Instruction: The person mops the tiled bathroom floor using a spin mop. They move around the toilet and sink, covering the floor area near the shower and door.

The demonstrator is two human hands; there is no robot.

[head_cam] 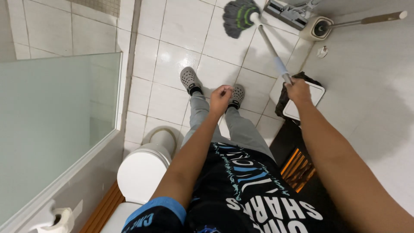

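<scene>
While right-hand fingers [297, 88] grasp the mop handle [271, 49], left-hand fingers [222, 92] hang clenched; beyond, a holder [314, 29] contains a toilet brush [366, 19], bristles hidden.

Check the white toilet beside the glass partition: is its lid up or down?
Down. The white toilet lid lies flat and closed over the bowl, its smooth top facing the camera; no bowl opening shows.
</scene>
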